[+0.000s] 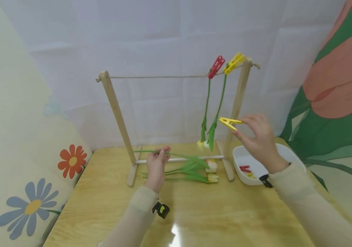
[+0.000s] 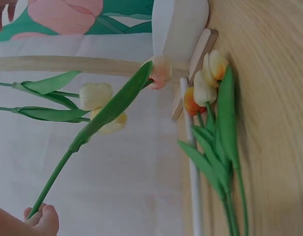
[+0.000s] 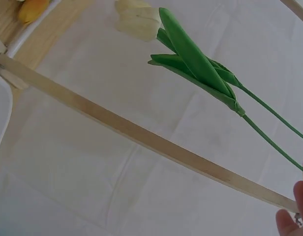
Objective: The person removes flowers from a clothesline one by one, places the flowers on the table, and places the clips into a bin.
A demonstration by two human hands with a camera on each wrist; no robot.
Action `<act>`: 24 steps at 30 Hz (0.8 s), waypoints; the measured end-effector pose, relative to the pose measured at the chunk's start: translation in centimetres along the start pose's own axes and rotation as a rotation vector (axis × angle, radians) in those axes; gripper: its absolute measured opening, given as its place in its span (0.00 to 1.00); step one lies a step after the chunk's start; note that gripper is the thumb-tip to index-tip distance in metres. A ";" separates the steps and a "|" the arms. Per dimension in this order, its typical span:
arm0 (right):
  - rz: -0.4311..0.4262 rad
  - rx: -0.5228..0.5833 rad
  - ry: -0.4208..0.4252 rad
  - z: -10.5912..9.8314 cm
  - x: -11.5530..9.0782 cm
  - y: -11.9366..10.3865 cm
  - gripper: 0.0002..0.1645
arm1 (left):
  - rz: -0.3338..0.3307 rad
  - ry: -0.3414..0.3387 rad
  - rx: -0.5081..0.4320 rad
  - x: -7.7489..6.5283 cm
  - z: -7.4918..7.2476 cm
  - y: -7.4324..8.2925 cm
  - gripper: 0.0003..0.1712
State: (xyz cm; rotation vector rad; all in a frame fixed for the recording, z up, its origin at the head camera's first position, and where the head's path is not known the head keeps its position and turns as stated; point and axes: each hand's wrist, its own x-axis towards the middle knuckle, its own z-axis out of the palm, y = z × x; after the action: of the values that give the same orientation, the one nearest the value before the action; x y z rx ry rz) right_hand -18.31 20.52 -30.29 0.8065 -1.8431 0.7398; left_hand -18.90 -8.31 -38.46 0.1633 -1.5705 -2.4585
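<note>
My left hand (image 1: 157,166) pinches the green stem of an artificial tulip (image 2: 55,172), whose pinkish-white bloom points right, over the lying flowers in the head view. Between thumb and fingers my right hand (image 1: 260,140) holds a yellow clothespin (image 1: 229,122), just right of the hanging flowers. Two tulips (image 1: 208,103) hang bloom-down from the twine (image 1: 160,77), one under a red clothespin (image 1: 216,67), the other under a yellow clothespin (image 1: 235,63). More tulips (image 2: 225,142), with white, yellow and orange blooms, lie on the table below my left hand.
A wooden frame with a left post (image 1: 117,116) and right post (image 1: 241,92) carries the twine; a white bar (image 1: 176,160) joins its feet. At the right, a white bin (image 1: 240,154) contains red and yellow clothespins (image 1: 245,169). White cloth (image 1: 151,41) hangs behind.
</note>
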 end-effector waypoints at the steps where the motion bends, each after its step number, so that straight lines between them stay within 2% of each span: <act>1: 0.006 0.009 0.007 0.1 -0.2 0.0 0.40 | -0.007 0.005 -0.012 -0.1 -0.2 -0.2 0.02; 9: 0.058 0.008 0.001 0.4 -1.8 -0.4 0.41 | -0.045 0.045 -0.071 -0.5 -1.5 -2.1 0.06; 15: 0.062 0.041 0.022 0.6 -2.1 -0.7 0.41 | -0.082 0.067 -0.116 -0.8 -2.1 -3.2 0.08; 19: 0.062 0.048 0.025 0.6 -2.3 -0.7 0.41 | -0.087 0.089 -0.165 -1.0 -2.3 -3.6 0.09; 24: 0.080 0.055 0.014 0.3 -2.7 -0.6 0.41 | -0.079 0.082 -0.201 -1.2 -2.6 -4.1 0.09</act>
State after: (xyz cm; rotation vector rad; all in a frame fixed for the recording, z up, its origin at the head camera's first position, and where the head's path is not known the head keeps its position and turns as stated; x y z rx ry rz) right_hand -17.07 20.52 -32.82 0.7648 -1.8579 0.8485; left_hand -17.68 -8.66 -43.31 0.2934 -1.2983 -2.6158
